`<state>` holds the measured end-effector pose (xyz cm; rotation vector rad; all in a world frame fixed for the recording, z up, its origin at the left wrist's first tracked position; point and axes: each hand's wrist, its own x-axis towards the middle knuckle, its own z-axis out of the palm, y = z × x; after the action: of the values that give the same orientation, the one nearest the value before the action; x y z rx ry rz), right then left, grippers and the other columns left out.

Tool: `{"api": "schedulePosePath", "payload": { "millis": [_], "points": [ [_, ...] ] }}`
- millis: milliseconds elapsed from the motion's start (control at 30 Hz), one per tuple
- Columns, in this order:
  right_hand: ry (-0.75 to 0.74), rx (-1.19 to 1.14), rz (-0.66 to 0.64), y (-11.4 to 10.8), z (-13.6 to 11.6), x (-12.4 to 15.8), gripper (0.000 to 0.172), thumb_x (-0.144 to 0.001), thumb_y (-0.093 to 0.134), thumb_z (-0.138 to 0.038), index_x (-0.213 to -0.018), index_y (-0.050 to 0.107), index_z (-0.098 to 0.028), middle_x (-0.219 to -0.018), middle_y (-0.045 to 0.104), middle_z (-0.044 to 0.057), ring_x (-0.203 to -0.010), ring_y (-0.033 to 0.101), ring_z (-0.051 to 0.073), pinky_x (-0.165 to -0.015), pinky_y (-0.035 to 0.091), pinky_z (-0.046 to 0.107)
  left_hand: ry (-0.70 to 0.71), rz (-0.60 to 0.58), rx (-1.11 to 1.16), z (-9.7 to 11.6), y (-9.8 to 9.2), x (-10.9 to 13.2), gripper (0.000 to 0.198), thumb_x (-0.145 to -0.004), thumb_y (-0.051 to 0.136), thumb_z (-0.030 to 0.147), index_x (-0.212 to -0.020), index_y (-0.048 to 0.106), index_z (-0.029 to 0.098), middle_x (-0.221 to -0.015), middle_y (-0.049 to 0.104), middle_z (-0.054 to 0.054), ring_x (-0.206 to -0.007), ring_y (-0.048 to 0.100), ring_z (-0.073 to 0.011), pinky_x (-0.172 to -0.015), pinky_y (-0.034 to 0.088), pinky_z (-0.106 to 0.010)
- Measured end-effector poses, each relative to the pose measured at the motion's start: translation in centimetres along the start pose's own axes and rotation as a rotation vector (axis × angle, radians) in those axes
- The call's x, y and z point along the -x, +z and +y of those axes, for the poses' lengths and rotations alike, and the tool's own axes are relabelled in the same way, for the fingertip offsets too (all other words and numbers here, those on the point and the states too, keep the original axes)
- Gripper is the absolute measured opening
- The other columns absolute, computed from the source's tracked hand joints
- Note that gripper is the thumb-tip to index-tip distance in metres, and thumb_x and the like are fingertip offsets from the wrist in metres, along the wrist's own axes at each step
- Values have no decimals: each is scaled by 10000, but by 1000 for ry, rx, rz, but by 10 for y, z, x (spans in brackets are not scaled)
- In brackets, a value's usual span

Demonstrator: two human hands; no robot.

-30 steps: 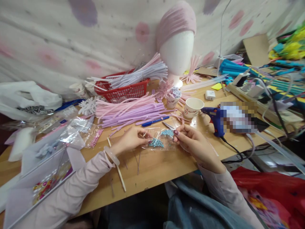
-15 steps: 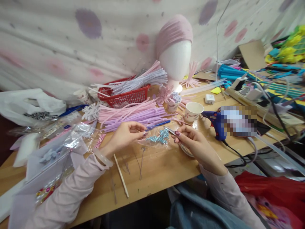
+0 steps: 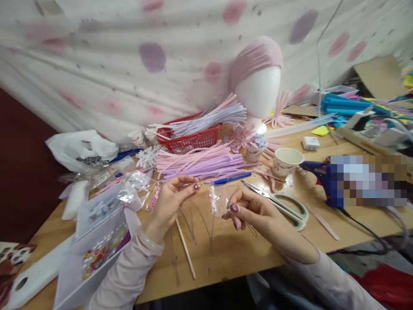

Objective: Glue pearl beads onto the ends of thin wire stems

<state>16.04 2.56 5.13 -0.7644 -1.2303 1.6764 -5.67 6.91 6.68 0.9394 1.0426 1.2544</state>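
My left hand (image 3: 171, 202) is raised over the table, its thumb and fingertips pinched; whatever lies between them is too small to make out. To its right, my right hand (image 3: 254, 209) pinches a thin wire (image 3: 252, 230), whose looped end hangs below the fingers. Between both hands lies a small clear bag (image 3: 213, 200) with pale beads in it. Green-handled scissors (image 3: 292, 206) rest just behind my right hand, partly covered by it. Several thin wires (image 3: 206, 226) and a wooden stick (image 3: 185, 249) are on the tabletop below the hands.
Pink and purple pipe cleaners (image 3: 200, 163) lie before a red basket (image 3: 196, 140). A blue pen (image 3: 232, 178), a paper cup (image 3: 287, 161) and a blue glue gun (image 3: 322, 176) are further right. White boxes (image 3: 72, 269) sit left. A foam head (image 3: 261, 92) stands behind.
The view has swung left. The bag of blue beads between my hands is out of sight; the bag of pale beads shows there. My right hand has uncovered more of the scissors.
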Motion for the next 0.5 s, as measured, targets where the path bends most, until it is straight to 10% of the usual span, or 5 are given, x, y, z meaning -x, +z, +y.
{"api": "schedulePosePath", "payload": {
  "millis": [500],
  "points": [
    [48,33,36,25,15,8,331,-882,677,-512,-777,597,-209,-544,536,-38,-457,445,77,-445,294,235,-301,-4,402,-16,-1,12,218,-747,771,62,-890,677,197,-760,667,53,-637,659,-40,-627,561,-108]
  ]
}}
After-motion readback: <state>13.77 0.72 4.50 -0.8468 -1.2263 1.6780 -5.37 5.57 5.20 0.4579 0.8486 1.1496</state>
